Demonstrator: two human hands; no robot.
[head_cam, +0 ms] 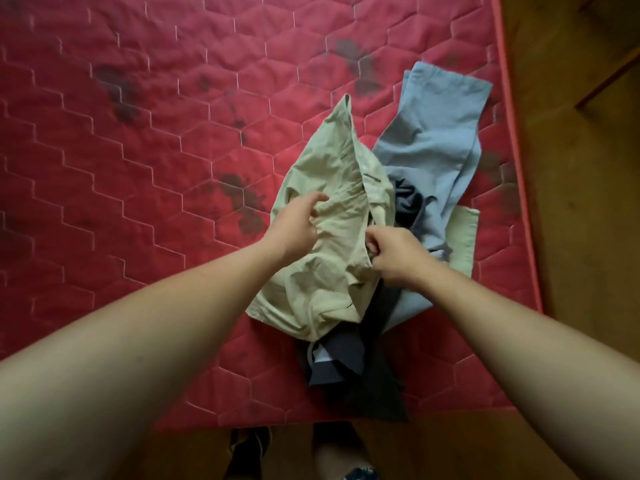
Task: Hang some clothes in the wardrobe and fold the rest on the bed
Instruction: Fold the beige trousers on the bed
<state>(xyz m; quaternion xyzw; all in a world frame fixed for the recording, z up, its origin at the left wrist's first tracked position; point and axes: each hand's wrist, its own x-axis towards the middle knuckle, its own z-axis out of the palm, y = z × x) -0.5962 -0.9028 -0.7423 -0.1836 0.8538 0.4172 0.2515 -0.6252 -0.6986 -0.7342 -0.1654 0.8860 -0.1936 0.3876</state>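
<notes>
Seen from above, at the near edge of a red quilted mattress [138,168]: a crumpled beige garment [322,271], grasped on both sides.

Left hand [298,225]: fingers curled into a bunched fold on the garment's left part, clenched on the cloth. Right hand [398,254]: fingers and thumb closed tightly round the garment's right edge.

Between the two grips: slack, wrinkled beige fabric. Beyond the grips, away from the person: a tapering end of the same garment, raised to a point. Nearer than the grips: the lower part of the garment, resting on the pile.

Under and just right of the right grip: a light blue garment [433,140], stretched out toward the mattress's far right side. Beneath both grips and nearer the person: a dark grey garment [346,362], partly covered by the beige one, reaching the mattress edge.

Right of the right grip, past the blue cloth: a flat beige strip [462,237]; same garment or another, impossible to tell.

Right of the mattress and nearest the person: wooden floor [588,202], with the person's feet [249,441] on it.
</notes>
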